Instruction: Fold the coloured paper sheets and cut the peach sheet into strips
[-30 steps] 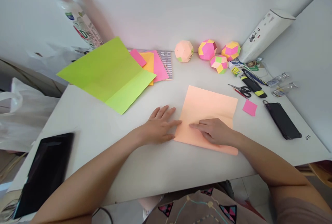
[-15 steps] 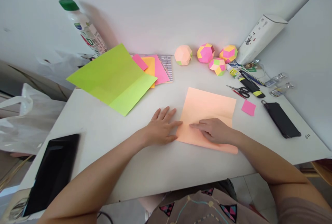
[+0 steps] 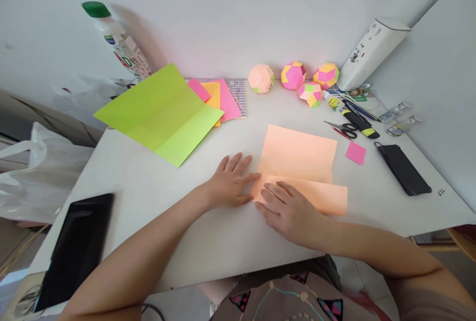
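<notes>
A sheet of peach paper (image 3: 301,150) lies on the white table, its near part folded over into a flap that slants out past the right edge. My left hand (image 3: 232,182) rests flat with fingers spread, thumb and forefinger touching the sheet's left edge. On the near flap lies my right hand (image 3: 288,209), palm down, its fingers extended toward the left end of the fold. Neither hand grasps anything. Left of the sheet, a larger green paper (image 3: 159,112) with a crease rests over pink paper (image 3: 230,100) and orange paper (image 3: 212,94).
Several paper polyhedra (image 3: 261,79) stand along the wall. Scissors (image 3: 347,130), a box cutter (image 3: 360,123), a small pink square (image 3: 356,153) and a black pouch (image 3: 402,169) lie on the right. A black tablet (image 3: 76,246) lies left; a white bottle (image 3: 121,45) stands behind.
My right hand has moved nearer to me and spread its fingers from a pointing shape. The near part of the peach sheet now shows as a folded flap. My left hand has stayed put.
</notes>
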Demonstrator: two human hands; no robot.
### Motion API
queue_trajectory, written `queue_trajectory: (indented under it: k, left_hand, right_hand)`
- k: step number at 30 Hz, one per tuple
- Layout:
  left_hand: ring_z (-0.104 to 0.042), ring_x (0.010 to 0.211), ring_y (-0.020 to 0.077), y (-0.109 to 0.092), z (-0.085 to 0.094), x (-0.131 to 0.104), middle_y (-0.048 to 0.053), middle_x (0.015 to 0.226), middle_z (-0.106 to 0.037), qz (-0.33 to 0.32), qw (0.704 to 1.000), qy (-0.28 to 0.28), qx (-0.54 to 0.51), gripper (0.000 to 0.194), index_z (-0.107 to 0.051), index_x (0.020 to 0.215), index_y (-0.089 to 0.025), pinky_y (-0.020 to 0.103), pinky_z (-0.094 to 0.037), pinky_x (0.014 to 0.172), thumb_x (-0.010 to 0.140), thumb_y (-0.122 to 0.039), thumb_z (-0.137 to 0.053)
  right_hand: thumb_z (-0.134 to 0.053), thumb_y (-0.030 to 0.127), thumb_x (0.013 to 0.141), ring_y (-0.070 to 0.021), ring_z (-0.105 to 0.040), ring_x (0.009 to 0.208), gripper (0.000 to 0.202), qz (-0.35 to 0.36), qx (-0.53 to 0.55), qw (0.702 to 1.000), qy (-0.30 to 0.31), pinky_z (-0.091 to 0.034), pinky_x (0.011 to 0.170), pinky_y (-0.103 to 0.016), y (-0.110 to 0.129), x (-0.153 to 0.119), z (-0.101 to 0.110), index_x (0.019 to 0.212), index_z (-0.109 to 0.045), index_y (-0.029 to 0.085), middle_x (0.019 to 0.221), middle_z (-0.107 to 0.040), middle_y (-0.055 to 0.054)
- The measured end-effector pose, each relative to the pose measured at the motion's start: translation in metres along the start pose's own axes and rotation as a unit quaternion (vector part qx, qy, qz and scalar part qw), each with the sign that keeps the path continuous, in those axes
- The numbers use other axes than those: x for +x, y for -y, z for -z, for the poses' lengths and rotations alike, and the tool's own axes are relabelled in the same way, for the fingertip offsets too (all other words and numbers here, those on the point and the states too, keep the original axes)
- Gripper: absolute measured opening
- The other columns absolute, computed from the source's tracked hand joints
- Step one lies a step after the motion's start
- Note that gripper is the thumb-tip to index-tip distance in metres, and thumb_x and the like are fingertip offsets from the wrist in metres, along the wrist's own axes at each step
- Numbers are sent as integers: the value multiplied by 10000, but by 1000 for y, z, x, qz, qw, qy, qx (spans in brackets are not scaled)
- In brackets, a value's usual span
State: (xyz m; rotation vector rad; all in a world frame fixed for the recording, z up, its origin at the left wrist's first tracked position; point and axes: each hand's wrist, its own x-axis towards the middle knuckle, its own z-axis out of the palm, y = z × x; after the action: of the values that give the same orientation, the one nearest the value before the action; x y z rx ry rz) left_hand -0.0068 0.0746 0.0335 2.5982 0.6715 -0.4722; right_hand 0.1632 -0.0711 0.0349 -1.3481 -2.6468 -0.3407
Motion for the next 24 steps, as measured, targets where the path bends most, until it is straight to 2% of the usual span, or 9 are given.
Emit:
queue_trajectory:
  k: [3, 6, 11, 18, 24]
  left_hand:
    - [91, 1425, 316, -1, 0, 0, 34, 1580, -15, 4, 1000, 1, 6, 608, -349, 1419, -337, 538, -30, 1124, 858, -546, -452]
    - [110, 1421, 312, -1, -1, 0, 56, 1578, 8, 5, 1000, 7, 8, 618, -331, 1429, -329, 529, -15, 1124, 862, -551, -440]
    - [120, 1419, 310, 0, -1, 0, 63, 1577, 22, 8, 1000, 11, 3, 622, -320, 1434, -329, 527, -2, 1123, 863, -545, -438]
    - [89, 1426, 314, 4, -7, 1, 24, 1580, -12, -5, 1000, -12, -1, 606, -349, 1416, -348, 535, -29, 1123, 852, -542, -459]
    - [100, 1423, 311, 4, -7, 1, 35, 1580, 6, -7, 1000, -10, 5, 604, -339, 1419, -351, 536, -31, 1122, 855, -537, -452]
  right_hand:
    - [-469, 130, 877, -264, -511, 997, 250, -7, -13, 1000, 6, -447, 820, -428, 8, 6, -21, 1094, -593, 137, 1029, -609, -126]
    - [-461, 137, 881, -238, -505, 925, 215, -6, -2, 1000, 3, -434, 761, -393, 5, 8, -28, 1044, -601, 143, 992, -603, -127]
    - [-462, 113, 878, -235, -496, 949, 215, 1, 3, 1000, 11, -421, 768, -397, 3, 8, -25, 1044, -596, 145, 1025, -594, -134]
    - [-477, 72, 867, -274, -512, 1061, 214, 4, 1, 999, 38, -425, 843, -452, 4, 4, -17, 1047, -582, 123, 1016, -606, -151]
    - [-490, 85, 871, -285, -516, 1118, 168, 2, -5, 1000, 16, -436, 909, -474, 4, 3, -15, 999, -596, 110, 1021, -619, -159]
